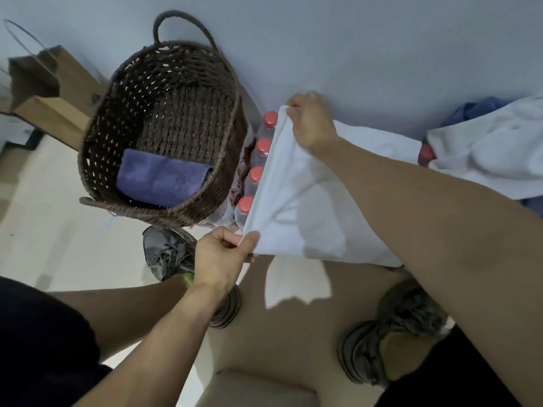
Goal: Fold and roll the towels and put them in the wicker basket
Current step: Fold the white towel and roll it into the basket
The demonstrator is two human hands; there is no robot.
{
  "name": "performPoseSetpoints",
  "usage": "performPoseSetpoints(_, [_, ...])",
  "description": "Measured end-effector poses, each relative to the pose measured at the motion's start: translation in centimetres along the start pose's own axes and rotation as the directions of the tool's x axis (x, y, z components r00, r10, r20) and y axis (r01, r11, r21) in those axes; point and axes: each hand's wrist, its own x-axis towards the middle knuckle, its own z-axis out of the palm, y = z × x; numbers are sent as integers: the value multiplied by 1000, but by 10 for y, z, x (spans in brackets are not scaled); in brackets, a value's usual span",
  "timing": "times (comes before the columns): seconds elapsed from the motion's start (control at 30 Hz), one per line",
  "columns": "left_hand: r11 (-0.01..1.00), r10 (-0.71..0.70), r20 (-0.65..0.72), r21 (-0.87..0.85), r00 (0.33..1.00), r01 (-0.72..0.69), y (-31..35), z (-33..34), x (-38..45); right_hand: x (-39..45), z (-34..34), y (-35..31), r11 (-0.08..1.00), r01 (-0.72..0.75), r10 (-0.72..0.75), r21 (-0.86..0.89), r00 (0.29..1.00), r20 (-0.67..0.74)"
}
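While my left hand (219, 261) pinches the near corner of the white towel (296, 201) and my right hand (310, 121) grips its far corner, fingers curled on the cloth, I see the wicker basket (164, 133) left of both, holding a folded purple towel (160, 180), with red-capped bottles (258, 160) between basket and towel.

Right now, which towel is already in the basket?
The purple towel, folded at the bottom of the wicker basket. The white towel is held outside it by both hands.
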Motion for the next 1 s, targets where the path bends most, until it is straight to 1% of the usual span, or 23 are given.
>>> performPoseSetpoints(0.1, [988,-80,-33,-136,996,75,-1,0,4,-3,2,-1,1000,17,-19,-25,998,-57])
performPoseSetpoints(0.2, [987,-95,-2,-130,996,93,0,-1,10,-4,2,0,999,33,-32,9,995,-93])
performPoseSetpoints(0.27, [992,-121,62,-23,991,122,1,-2,12,-5,-2,2,996,37,-26,87,991,-131])
performPoseSetpoints(0.3, [985,-155,76,83,985,148,3,-1,13,-7,-5,3,992,39,-21,117,989,-149])
performPoseSetpoints(0.33, [953,-179,70,261,981,155,5,-1,13,-10,-8,4,990,44,-23,131,986,-163])
performPoseSetpoints(0.37, [860,-169,60,497,984,117,10,-1,13,-13,-11,5,989,62,-37,137,984,-176])
performPoseSetpoints(0.4, [713,-134,93,700,987,31,18,0,11,-19,-15,5,983,95,-64,155,978,-197])
performPoseSetpoints(0.43, [584,-104,171,808,980,-79,30,2,10,-25,-21,6,973,137,-93,187,969,-228])
performPoseSetpoints(0.47, [530,-89,267,828,960,-181,45,7,11,-32,-27,7,960,179,-118,217,956,-268])
performPoseSetpoints(0.5, [532,-69,358,803,931,-269,61,13,13,-39,-35,9,947,217,-137,238,940,-312])
performPoseSetpoints(0.53, [556,9,425,750,905,-358,76,23,16,-47,-42,12,938,242,-146,246,925,-352])
performPoseSetpoints(0.57, [568,156,452,686,878,-454,90,34,22,-56,-49,18,937,247,-140,246,913,-384])
performPoseSetpoints(0.6, [566,341,431,616,836,-548,102,48,30,-66,-55,24,944,231,-120,238,907,-402])
performPoseSetpoints(0.63, [553,503,376,552,778,-624,113,61,40,-77,-60,32,955,197,-92,222,907,-410])
performPoseSetpoints(0.67, [518,608,341,515,717,-683,123,75,50,-89,-64,41,966,155,-57,207,909,-414])
performPoseSetpoints(0.7, [459,653,359,513,667,-725,128,88,62,-103,-67,50,973,106,-8,208,906,-423])
performPoseSetpoints(0.73, [392,634,426,542,645,-743,129,99,73,-117,-69,58,971,38,69,235,899,-433])
performPoseSetpoints(0.77, [326,584,495,583,643,-744,125,108,83,-134,-71,62,956,-54,181,288,882,-436])
performPoseSetpoints(0.8, [268,519,544,629,659,-730,120,113,91,-151,-70,64,921,-161,312,354,848,-429])
performPoseSetpoints(0.83, [214,466,566,674,680,-707,112,116,97,-168,-68,66,869,-249,434,427,798,-417])
performPoseSetpoints(0.9, [130,450,547,742,706,-657,96,120,103,-204,-59,65,739,-344,620,580,683,-385])
performPoseSetpoints(0.93, [117,468,520,765,715,-633,93,124,104,-219,-55,65,679,-374,685,632,633,-362])
performPoseSetpoints(1.0, [144,485,458,798,745,-585,97,135,98,-244,-49,68,599,-464,769,652,561,-307])
